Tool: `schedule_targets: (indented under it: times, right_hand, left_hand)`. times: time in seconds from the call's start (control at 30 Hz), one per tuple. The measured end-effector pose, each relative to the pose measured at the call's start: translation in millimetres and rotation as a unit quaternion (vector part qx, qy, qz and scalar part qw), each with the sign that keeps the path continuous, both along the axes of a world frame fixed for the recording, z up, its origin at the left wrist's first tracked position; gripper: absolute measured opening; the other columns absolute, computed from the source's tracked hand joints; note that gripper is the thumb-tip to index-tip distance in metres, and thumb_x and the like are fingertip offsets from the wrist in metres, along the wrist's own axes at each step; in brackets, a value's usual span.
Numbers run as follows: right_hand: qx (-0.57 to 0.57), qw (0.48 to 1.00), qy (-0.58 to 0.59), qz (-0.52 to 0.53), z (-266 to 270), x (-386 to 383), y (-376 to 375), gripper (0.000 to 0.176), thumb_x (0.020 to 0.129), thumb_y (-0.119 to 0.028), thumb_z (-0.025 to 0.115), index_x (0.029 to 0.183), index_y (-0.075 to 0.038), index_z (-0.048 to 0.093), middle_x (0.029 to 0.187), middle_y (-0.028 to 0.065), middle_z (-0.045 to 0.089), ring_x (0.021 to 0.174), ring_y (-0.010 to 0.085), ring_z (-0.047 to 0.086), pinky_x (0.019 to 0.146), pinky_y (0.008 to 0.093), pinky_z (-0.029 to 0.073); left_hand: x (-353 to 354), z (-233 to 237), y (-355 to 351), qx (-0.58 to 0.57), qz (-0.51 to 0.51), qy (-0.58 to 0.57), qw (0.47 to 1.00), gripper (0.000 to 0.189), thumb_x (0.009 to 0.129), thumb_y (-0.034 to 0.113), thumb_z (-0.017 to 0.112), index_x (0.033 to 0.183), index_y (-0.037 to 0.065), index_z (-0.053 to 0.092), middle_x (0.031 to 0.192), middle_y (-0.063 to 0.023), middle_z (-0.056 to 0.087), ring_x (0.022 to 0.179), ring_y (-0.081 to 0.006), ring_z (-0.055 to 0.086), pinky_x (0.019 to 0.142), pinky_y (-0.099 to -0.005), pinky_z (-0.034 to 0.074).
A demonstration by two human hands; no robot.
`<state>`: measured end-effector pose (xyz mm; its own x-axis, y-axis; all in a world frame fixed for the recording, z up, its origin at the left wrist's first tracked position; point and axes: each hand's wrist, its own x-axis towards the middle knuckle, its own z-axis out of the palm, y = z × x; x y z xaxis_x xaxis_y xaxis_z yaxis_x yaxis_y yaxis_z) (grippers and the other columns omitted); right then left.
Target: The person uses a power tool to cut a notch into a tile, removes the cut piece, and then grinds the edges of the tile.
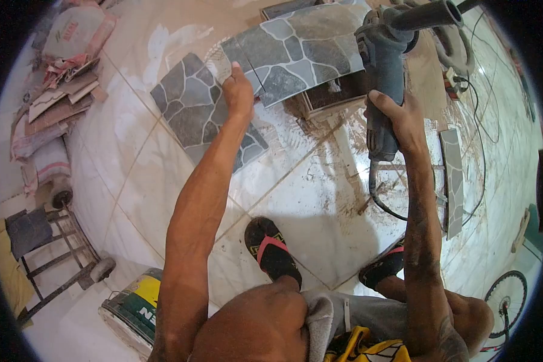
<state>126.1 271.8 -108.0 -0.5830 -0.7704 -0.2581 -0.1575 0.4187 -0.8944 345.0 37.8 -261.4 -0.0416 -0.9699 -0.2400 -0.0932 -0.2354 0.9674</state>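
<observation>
A grey angle grinder (385,78) stands out to the right of centre, with my right hand (398,117) wrapped round its body. Its cord loops down and away to the right. My left hand (238,93) is at the left end of a stone-patterned tile (292,54), which has a dark straight line across it near that end. What the fingers of this hand grip at the edge is partly hidden. The tile rests over a dark box-like support (335,96). Another stone-patterned tile (190,108) lies on the floor beneath my left forearm.
Sacks (75,33) and broken tile pieces (63,102) lie at the left. A bucket (136,308) and a metal-framed trolley (60,253) are lower left. A narrow tile strip (452,181) lies at the right, near the cord and a power socket (454,81).
</observation>
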Motion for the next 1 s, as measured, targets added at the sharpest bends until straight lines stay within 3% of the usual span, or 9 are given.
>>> schedule_targets:
  times: [0.07,0.23,0.3,0.37,0.53,0.63,0.73,0.87,1.0]
  right_hand:
    - [0.004,1.0,0.007,-0.004,0.6,3.6,0.4,0.052,0.08,-0.038,0.072,0.105,0.006,0.061,0.087,0.0125,0.067,0.072,0.0191,0.066,0.066,0.0314,0.051]
    - [0.029,0.999,0.039,0.006,-2.2,2.4,1.0,0.054,0.079,-0.039,0.072,0.106,0.007,0.061,0.084,0.0126,0.068,0.07,0.0188,0.065,0.066,0.0304,0.051]
    - [0.009,1.0,0.024,0.009,-2.3,4.3,1.2,0.057,0.078,-0.041,0.072,0.107,0.007,0.061,0.083,0.0129,0.067,0.069,0.0188,0.065,0.065,0.0307,0.051]
    - [0.005,1.0,0.022,0.007,-1.8,6.4,1.3,0.059,0.077,-0.042,0.072,0.107,0.007,0.06,0.082,0.0132,0.067,0.069,0.0187,0.065,0.064,0.0309,0.051]
    - [0.012,1.0,0.017,0.0,-3.3,6.7,1.7,0.062,0.076,-0.044,0.072,0.108,0.008,0.059,0.082,0.0134,0.067,0.068,0.0185,0.065,0.063,0.031,0.051]
    - [0.005,1.0,0.017,0.002,-0.3,7.8,0.1,0.062,0.076,-0.044,0.072,0.107,0.008,0.059,0.081,0.0134,0.067,0.068,0.0184,0.064,0.063,0.0309,0.051]
    - [0.016,1.0,0.016,0.004,-0.6,6.6,-0.3,0.061,0.076,-0.043,0.072,0.107,0.007,0.059,0.081,0.013,0.067,0.068,0.0181,0.064,0.063,0.0305,0.05]
    - [0.028,1.0,0.009,0.009,-0.5,5.7,0.9,0.059,0.076,-0.042,0.072,0.107,0.006,0.059,0.082,0.0126,0.067,0.068,0.0177,0.064,0.063,0.0304,0.05]
    - [0.018,1.0,0.012,-0.001,-1.4,2.8,2.9,0.056,0.077,-0.041,0.072,0.107,0.005,0.06,0.083,0.0125,0.067,0.069,0.0176,0.065,0.064,0.0301,0.051]
  left_hand:
    - [-1.2,18.9,8.5,0.032,0.004,0.002,0.999,0.055,0.104,0.037,0.044,0.118,-0.015,0.057,0.109,-0.0224,0.064,0.099,-0.0268,0.06,0.089,-0.037,0.045]
    - [-3.0,22.6,12.2,0.036,0.021,0.017,0.999,0.056,0.104,0.039,0.044,0.113,-0.014,0.06,0.102,-0.02,0.065,0.092,-0.0255,0.059,0.085,-0.0379,0.046]
    - [1.9,1.0,3.8,0.0,-0.002,-0.001,1.0,0.057,0.102,0.047,0.044,0.121,-0.005,0.055,0.098,-0.0133,0.061,0.083,-0.023,0.057,0.068,-0.0394,0.046]
    - [7.0,-3.8,-1.5,0.01,-0.036,0.001,0.999,0.059,0.1,0.052,0.044,0.126,0.0,0.052,0.098,-0.0101,0.059,0.08,-0.0222,0.056,0.061,-0.0401,0.046]
    - [2.9,54.4,13.6,0.196,-0.044,0.062,0.978,0.063,0.099,0.057,0.044,0.13,0.002,0.05,0.108,-0.011,0.061,0.09,-0.0245,0.061,0.07,-0.0429,0.05]
    - [-8.8,71.6,21.7,0.188,0.005,0.016,0.982,0.065,0.099,0.057,0.045,0.133,0.002,0.05,0.113,-0.0132,0.062,0.095,-0.0259,0.062,0.078,-0.0428,0.052]
    - [-12.6,28.6,9.8,0.059,0.033,0.053,0.996,0.065,0.1,0.052,0.048,0.123,-0.009,0.053,0.112,-0.0152,0.062,0.091,-0.0238,0.06,0.076,-0.0387,0.05]
    - [-13.9,4.1,4.2,0.087,0.056,0.049,0.993,0.061,0.101,0.048,0.047,0.118,-0.01,0.058,0.105,-0.0166,0.064,0.086,-0.0247,0.062,0.071,-0.0403,0.051]
    - [-16.7,30.4,19.6,0.113,0.056,0.013,0.992,0.056,0.102,0.046,0.047,0.105,-0.008,0.062,0.093,-0.0167,0.065,0.079,-0.0249,0.063,0.065,-0.0385,0.052]
